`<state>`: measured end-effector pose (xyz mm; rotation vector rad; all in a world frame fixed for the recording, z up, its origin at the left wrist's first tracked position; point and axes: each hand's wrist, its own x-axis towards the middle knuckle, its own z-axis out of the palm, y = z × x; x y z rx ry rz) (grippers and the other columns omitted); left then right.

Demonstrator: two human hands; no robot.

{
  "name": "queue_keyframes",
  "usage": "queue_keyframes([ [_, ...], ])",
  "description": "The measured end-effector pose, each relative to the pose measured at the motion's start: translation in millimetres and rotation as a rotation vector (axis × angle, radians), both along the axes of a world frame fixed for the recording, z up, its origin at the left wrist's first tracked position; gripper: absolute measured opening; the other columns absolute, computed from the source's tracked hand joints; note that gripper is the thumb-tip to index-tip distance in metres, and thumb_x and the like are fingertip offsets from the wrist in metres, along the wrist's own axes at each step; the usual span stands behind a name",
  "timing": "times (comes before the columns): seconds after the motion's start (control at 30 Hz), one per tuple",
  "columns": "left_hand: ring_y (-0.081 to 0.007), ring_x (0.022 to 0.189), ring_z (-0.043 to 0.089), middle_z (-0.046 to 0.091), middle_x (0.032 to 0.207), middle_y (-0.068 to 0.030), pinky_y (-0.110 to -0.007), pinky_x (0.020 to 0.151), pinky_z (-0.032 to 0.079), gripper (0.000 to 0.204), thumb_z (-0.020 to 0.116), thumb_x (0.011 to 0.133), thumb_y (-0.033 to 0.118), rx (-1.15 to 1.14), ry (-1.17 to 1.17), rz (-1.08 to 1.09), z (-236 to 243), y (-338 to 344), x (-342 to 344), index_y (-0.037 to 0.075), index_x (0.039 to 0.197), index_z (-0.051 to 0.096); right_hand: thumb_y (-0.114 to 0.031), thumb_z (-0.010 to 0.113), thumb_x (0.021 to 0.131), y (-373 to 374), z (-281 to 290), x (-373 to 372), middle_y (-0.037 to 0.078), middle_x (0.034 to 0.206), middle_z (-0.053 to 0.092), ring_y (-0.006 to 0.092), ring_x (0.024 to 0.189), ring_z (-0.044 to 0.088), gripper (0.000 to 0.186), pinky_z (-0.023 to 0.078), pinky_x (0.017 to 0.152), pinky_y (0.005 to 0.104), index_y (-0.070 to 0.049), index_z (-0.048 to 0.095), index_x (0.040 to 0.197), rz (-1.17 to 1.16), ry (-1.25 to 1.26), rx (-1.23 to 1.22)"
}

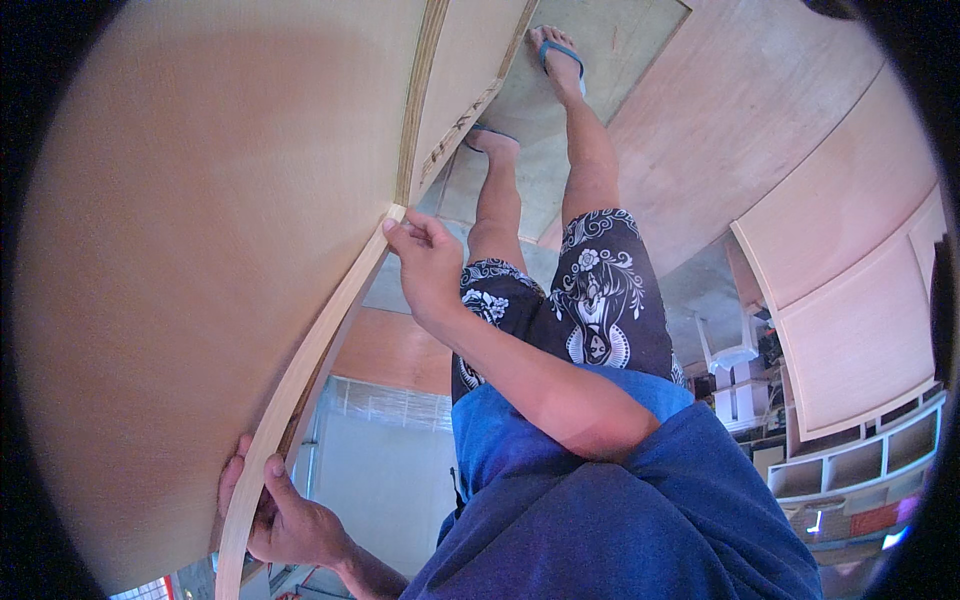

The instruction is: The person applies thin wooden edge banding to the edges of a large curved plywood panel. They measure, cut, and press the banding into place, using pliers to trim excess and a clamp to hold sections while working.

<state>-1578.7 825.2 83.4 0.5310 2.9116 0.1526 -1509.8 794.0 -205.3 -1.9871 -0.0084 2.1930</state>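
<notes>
A long pale wooden strip (300, 375) runs along the edge of a large plywood panel (190, 220) on my left. The fingers of my right hand (430, 265) pinch the strip's far end, where it meets the corner of the layered plywood edge (413, 110). Lower down, my left hand (295, 525) is closed round the strip, with the thumb on one side and the fingertips on the panel side. Whether the strip is fastened to the panel edge, I cannot tell.
Beyond the corner stands another plywood face (465, 95) with dark marks. My sandalled feet (560, 62) are on a greyish floor sheet (610, 50). Plywood panels (850, 300) lean at the right, near a white stool (725, 345) and a white shelf frame (860, 465).
</notes>
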Motion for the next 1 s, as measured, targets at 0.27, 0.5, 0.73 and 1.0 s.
queue_keyframes([
  [0.27,-0.0348,0.125,0.069,0.072,0.13,-0.0271,-0.045,0.11,0.058,0.032,0.069,0.103,0.003,0.03,-0.032,-0.071,1.7,0.3,-0.1,-0.01,0.131,0.06,-0.009,0.072,0.103,2.0,-6.9,9.3,0.009,0.096,0.071,0.016,0.088,0.071,0.012,0.064,0.084,0.0323,0.002,0.066,0.105,-0.253,0.069,-0.185],
  [0.5,-0.0352,0.126,0.069,0.071,0.131,-0.0295,-0.045,0.112,0.057,0.035,0.069,0.103,0.003,0.034,-0.039,-0.109,8.2,-4.3,-0.1,-0.009,0.134,0.057,-0.007,0.074,0.102,7.7,-11.5,13.9,0.011,0.103,0.072,0.0185,0.091,0.072,0.025,0.063,0.086,0.0316,0.003,0.063,0.122,-0.33,0.116,-0.242],
  [0.73,-0.0348,0.126,0.069,0.071,0.132,-0.0287,-0.046,0.112,0.056,0.037,0.069,0.103,0.004,0.071,-0.052,-0.08,11.0,-9.1,-0.4,-0.009,0.135,0.056,-0.006,0.075,0.101,5.8,-11.8,14.7,0.013,0.105,0.071,0.0197,0.091,0.072,0.03,0.063,0.082,0.03,0.007,0.064,0.125,-0.272,0.118,-0.149],
  [1.0,-0.0361,0.131,0.064,0.068,0.135,-0.0275,-0.051,0.116,0.053,0.042,0.067,0.106,0.015,0.118,-0.028,-0.089,16.4,-15.2,-1.0,-0.01,0.137,0.054,-0.003,0.078,0.093,22.2,-21.9,14.0,0.012,0.093,0.072,0.0189,0.08,0.073,0.016,0.064,0.073,0.0298,0.005,0.066,0.101,-0.17,0.076,-0.213],
])
